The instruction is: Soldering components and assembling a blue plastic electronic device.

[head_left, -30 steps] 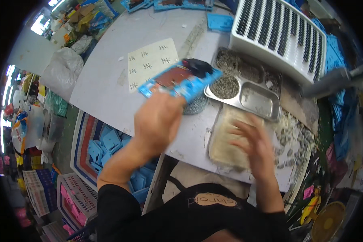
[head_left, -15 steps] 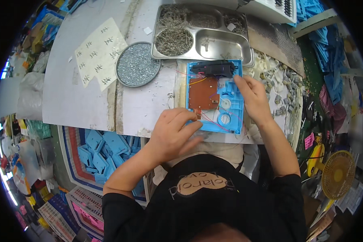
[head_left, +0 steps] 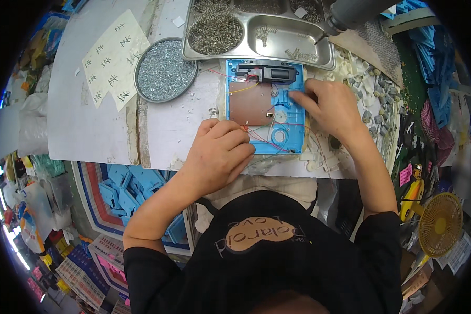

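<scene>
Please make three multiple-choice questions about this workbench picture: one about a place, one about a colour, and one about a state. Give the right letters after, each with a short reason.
1. Where does the round dish of screws stand?
A. left of the blue housing
B. on the floor
C. under the right hand

2. What colour is the flat board inside the blue housing?
A. green
B. brown
C. white

3. How does the blue housing lie?
A. lifted in the air
B. upright on its edge
C. flat on the table, open side up

Answers:
1 A: the dish sits on the table, left of the housing.
2 B: the board is brown.
3 C: it lies flat; left hand rests at its lower left corner, right hand at its right edge.
</scene>
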`<state>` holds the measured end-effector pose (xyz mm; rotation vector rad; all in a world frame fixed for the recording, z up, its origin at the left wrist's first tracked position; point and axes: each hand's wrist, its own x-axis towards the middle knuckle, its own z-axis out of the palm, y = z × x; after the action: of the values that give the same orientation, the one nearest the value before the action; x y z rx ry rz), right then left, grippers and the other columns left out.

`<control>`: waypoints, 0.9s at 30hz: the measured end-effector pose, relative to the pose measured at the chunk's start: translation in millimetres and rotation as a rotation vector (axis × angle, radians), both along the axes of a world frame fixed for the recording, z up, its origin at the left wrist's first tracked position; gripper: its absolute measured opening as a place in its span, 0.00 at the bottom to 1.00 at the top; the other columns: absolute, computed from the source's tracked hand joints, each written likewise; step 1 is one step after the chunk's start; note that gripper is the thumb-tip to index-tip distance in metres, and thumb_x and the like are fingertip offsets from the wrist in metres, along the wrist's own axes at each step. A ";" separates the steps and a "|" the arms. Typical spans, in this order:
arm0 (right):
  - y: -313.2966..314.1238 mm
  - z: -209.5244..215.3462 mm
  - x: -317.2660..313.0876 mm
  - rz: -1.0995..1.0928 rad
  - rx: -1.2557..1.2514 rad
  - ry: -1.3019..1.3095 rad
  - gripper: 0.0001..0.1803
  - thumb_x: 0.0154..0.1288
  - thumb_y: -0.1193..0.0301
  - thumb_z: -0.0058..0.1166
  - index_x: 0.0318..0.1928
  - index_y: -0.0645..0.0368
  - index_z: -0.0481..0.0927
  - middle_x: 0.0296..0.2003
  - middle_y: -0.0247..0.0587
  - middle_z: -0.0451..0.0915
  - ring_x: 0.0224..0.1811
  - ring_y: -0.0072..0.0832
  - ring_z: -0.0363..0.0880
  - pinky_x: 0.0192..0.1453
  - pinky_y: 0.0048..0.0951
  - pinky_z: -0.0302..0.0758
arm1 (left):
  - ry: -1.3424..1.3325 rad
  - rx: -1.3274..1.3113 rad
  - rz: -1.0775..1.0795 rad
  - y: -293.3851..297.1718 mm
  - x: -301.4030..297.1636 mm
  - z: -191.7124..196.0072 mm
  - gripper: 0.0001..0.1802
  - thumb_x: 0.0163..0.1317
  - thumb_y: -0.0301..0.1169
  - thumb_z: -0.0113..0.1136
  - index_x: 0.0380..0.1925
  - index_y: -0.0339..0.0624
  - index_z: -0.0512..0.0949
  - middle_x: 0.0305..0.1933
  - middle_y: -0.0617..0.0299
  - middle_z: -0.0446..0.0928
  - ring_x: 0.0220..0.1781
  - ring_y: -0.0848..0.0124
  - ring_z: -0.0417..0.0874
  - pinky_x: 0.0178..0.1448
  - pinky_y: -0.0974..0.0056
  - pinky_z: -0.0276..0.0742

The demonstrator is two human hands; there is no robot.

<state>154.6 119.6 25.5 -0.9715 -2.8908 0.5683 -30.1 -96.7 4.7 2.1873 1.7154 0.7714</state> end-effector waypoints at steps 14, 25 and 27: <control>-78.9 54.9 50.1 0.389 -0.823 0.127 0.16 0.65 0.68 0.64 0.51 0.54 0.80 0.32 0.38 0.84 0.34 0.43 0.84 0.40 0.42 0.78 | 0.062 0.149 -0.093 29.7 42.8 -8.7 0.14 0.53 0.31 0.66 0.42 0.45 0.83 0.37 0.65 0.75 0.43 0.66 0.76 0.55 0.54 0.64; -72.9 -7.0 27.4 0.341 0.068 0.401 0.13 0.54 0.69 0.69 0.41 0.56 0.85 0.38 0.36 0.81 0.47 0.41 0.76 0.54 0.44 0.72 | -0.079 0.198 -0.028 2.9 27.0 -8.6 0.14 0.51 0.26 0.66 0.40 0.40 0.82 0.45 0.60 0.81 0.42 0.63 0.81 0.52 0.55 0.75; -74.9 -10.5 26.3 0.303 0.040 0.415 0.14 0.53 0.70 0.69 0.42 0.56 0.85 0.39 0.36 0.81 0.47 0.41 0.76 0.54 0.44 0.72 | -0.090 0.214 -0.029 1.6 27.0 -10.0 0.15 0.50 0.26 0.66 0.40 0.40 0.82 0.45 0.60 0.81 0.43 0.63 0.81 0.53 0.56 0.75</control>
<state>181.0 44.7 15.0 -0.3521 -2.6645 0.6352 -3.1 -95.2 -5.3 2.2683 1.6199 1.0734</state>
